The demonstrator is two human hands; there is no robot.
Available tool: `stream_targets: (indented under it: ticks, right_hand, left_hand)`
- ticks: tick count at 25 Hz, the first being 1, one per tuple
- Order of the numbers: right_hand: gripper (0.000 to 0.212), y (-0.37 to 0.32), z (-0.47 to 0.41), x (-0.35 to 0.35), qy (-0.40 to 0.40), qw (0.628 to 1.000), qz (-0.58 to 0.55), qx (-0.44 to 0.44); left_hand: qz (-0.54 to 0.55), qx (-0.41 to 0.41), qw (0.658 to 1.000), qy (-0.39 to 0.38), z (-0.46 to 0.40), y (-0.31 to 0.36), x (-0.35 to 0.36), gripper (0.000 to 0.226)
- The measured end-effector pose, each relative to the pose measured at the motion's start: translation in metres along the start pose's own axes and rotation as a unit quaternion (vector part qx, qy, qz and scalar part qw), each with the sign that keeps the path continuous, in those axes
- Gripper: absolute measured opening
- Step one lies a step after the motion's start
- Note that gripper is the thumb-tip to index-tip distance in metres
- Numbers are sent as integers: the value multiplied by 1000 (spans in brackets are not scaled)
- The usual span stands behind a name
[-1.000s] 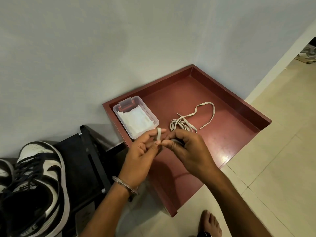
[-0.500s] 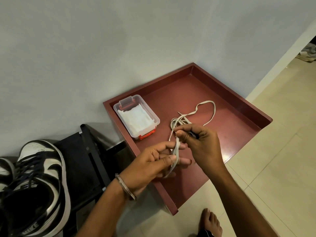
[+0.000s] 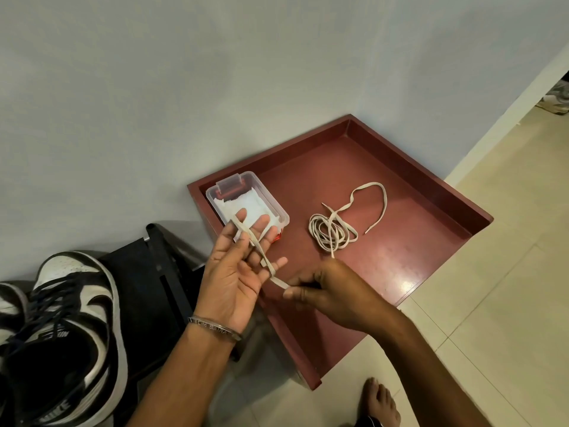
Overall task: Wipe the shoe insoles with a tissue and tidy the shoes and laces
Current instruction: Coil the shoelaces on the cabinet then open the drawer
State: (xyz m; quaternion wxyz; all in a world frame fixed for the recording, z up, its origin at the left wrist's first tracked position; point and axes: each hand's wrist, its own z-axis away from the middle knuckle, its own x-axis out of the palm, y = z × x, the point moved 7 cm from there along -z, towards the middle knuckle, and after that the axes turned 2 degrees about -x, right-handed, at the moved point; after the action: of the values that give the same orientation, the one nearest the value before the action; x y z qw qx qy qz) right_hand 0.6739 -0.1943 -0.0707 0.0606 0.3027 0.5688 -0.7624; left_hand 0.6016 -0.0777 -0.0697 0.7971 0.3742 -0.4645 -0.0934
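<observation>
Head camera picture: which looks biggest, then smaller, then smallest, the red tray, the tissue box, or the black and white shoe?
1. Red tray, the biggest by far.
2. Black and white shoe, though it is nearer the camera and cut off by the edge, so it may look bigger than it is.
3. Tissue box, the smallest.

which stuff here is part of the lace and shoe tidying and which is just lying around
In the job:
- left hand, fingers spread, lace across them
- right hand, pinching the lace
- lace
- coiled lace on the red tray
- tissue box
- sneaker

Lying about:
- black stand
- floor tiles
</observation>
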Motion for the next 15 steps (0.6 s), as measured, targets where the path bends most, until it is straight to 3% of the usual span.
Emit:
stream_targets:
  ticks: [4,7,15]
  right_hand:
    - [11,-12,7,-35,163,982,-79,-49]
    - [14,-17,12,-49,238,960,-128,-79]
    - [13,-12,25,-69,357,912,-187,-74]
  left_hand:
    - [-214,25,975,-46,9,-7,14,33]
    - [-329,23,938,-103,14,-19,24,33]
    - [-380,-94,903,-177,21,-38,27,32]
